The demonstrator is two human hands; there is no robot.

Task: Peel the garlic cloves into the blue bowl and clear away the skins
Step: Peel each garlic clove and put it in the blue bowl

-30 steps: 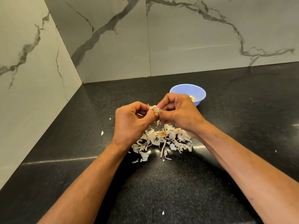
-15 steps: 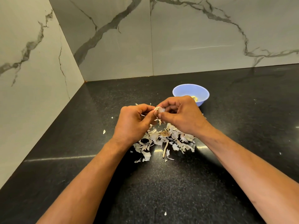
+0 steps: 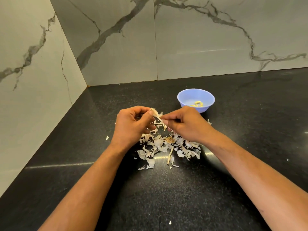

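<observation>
My left hand [image 3: 133, 125] pinches a small garlic clove [image 3: 153, 112] between thumb and fingers, above the counter. A strip of papery skin [image 3: 160, 120] stretches from the clove down to my right hand [image 3: 186, 125], which pinches its lower end. Below both hands lies a heap of torn garlic skins [image 3: 166, 145] with a dry stem [image 3: 170, 157] in it. The blue bowl [image 3: 183, 97] stands just behind my right hand and holds several peeled cloves [image 3: 198, 103].
The black speckled counter [image 3: 166, 197] meets marble walls at the back and left, forming a corner [image 3: 87, 85]. Stray skin flakes lie at the left [image 3: 107, 137] and near the front [image 3: 170, 222].
My hands have drawn apart. The right hand has pulled a strip of skin away from the clove, down and to the right, while the left hand keeps the clove.
</observation>
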